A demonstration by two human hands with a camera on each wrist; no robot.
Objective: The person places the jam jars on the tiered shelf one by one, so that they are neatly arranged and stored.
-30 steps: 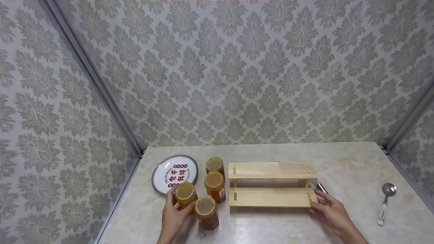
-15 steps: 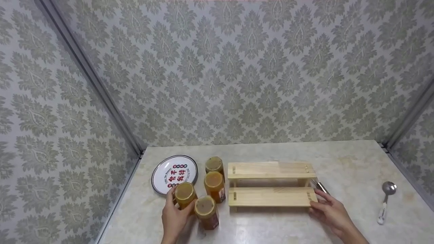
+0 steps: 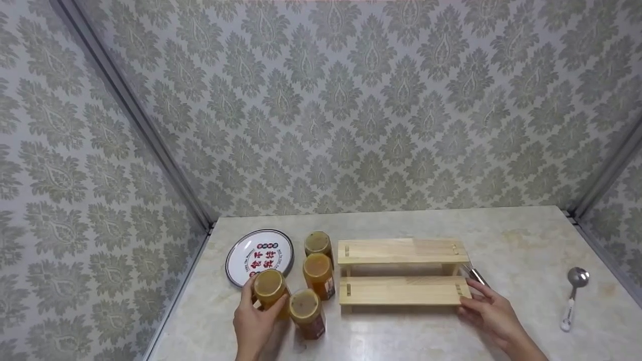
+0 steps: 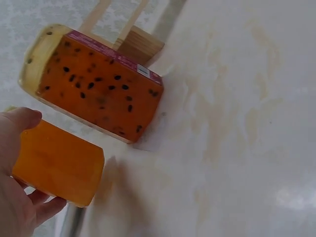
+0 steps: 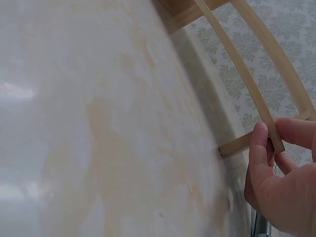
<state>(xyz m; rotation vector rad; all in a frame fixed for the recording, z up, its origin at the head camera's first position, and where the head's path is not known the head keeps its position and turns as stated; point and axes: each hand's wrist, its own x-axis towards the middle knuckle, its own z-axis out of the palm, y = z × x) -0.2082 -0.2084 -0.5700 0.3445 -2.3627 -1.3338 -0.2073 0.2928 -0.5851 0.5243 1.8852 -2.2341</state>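
In the head view my left hand (image 3: 253, 323) grips a jar (image 3: 270, 282) of orange-yellow contents, fingers and thumb around its sides. The left wrist view shows that jar's base apart from its shadow on the table. Right of it stands a jar (image 4: 98, 86) with dark seeds in orange contents and a pinkish label. Two more jars stand behind, an orange one (image 3: 318, 268) and a yellowish one (image 3: 317, 242). My right hand (image 3: 494, 316) pinches the front right end of the lower board of a two-tier wooden rack (image 3: 401, 291), thumb on top.
A white plate (image 3: 234, 265) with a dark rim and red characters lies at the back left. A metal handle (image 3: 478, 277) shows behind the rack's right end. Far right lies a spoon (image 3: 578, 277) with a white patterned handle. Patterned walls border the table.
My left hand has shifted slightly left with the jar, widening the gap to the seeded jar. The right hand stays on the rack, and the other things have not moved.
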